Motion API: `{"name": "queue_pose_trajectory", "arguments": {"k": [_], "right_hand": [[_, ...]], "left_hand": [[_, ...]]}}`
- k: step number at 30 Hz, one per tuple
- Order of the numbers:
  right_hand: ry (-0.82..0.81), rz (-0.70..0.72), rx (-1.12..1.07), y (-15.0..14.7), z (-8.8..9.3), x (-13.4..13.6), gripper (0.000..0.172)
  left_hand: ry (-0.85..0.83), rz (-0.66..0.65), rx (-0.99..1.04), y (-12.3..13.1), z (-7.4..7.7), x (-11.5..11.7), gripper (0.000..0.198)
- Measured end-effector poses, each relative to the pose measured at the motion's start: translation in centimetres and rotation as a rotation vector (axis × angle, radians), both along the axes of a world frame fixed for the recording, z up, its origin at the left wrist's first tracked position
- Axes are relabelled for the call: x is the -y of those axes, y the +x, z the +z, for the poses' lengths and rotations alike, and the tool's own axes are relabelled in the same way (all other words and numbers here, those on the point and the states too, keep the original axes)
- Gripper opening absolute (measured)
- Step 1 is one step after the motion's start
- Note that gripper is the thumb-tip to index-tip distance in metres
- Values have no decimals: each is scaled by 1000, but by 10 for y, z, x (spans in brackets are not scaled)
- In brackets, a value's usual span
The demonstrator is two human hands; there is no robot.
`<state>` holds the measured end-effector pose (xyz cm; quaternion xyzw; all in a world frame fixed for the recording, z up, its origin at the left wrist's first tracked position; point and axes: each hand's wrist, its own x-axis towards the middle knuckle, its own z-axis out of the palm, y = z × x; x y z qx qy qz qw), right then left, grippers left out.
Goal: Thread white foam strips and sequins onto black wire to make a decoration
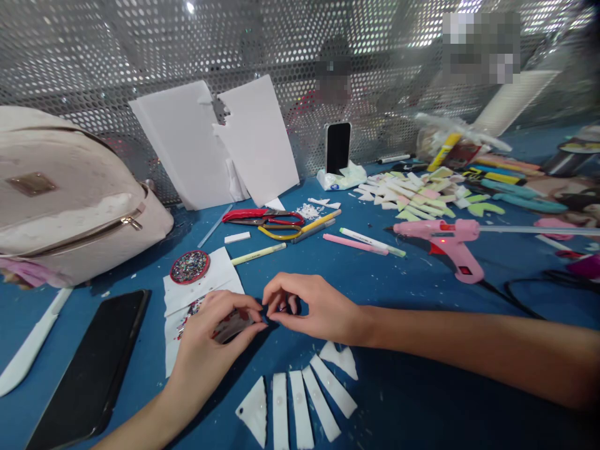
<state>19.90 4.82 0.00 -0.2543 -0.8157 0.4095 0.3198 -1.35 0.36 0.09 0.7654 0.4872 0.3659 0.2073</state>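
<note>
Over the middle of the blue table, my left hand [206, 337] and my right hand [314, 307] meet almost fingertip to fingertip. Thumb and index finger are drawn together on each hand. Whatever lies between them is too small to make out. Beneath and behind my left hand is a white paper sheet [220, 265] with a red-rimmed round dish of small beads [190, 267] and a loose pile of beads, partly covered. Just below my hands, white foam-like strips [300, 406] lie in a fan with clear blobs on them, beside a white pointed piece [254, 409] and a jagged one [340, 359].
A pink glue gun [450, 234] with its red light on lies at right, its cord trailing. Red-handled scissors [262, 217] and pens lie ahead. A phone [94, 369], a white knife [35, 344] and a backpack [70, 200] are left. Cut scraps [417, 190] are heaped behind.
</note>
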Motion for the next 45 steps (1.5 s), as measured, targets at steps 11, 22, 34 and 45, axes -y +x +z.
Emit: {"name": "queue_pose_trajectory", "arguments": {"k": [11,22,34,45], "right_hand": [[11,-14,-2,0,1,0,25],[4,-7,13,0,0,0,24],[2,-8,34,0,1,0,24],[-12,33,26,0,3,1,24]], "left_hand": [[2,-13,-24,-1,-1,2,7],[-6,-17,-20,-1,-1,1,9],[-25,-17,-22,-1,-1,1,4],[0,-34,-44,-2,-2,0,4]]}}
